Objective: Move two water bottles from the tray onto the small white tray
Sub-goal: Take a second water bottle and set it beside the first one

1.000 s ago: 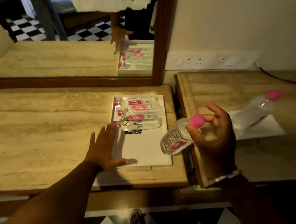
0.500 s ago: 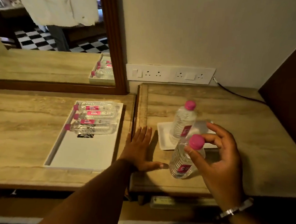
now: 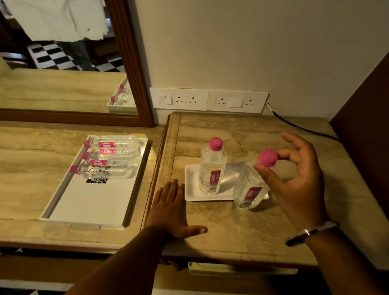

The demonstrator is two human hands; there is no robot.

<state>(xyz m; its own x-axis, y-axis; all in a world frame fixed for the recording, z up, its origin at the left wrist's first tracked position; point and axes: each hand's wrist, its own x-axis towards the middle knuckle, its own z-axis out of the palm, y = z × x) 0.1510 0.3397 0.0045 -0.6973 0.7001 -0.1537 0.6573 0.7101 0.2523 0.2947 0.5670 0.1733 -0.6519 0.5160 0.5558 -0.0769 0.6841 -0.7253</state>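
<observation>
A clear water bottle with a pink cap (image 3: 211,170) stands upright on the small white tray (image 3: 191,188) on the right table. My right hand (image 3: 299,177) pinches the pink cap of a second water bottle (image 3: 250,186), which tilts over the tray's right front corner. My left hand (image 3: 173,210) lies flat and empty on the table, just left of the small tray. On the left table, the large white tray (image 3: 93,204) holds three more bottles (image 3: 110,157) lying on their sides at its far end.
A wood-framed mirror (image 3: 57,52) leans behind the left table. A socket strip (image 3: 208,100) is on the wall, and a black cable (image 3: 303,129) runs across the right table's back corner. A dark panel (image 3: 380,114) borders the right side.
My right hand carried the held bottle from the table's front up to the small tray's right edge. My left hand stayed flat beside the tray. The view shifted slightly.
</observation>
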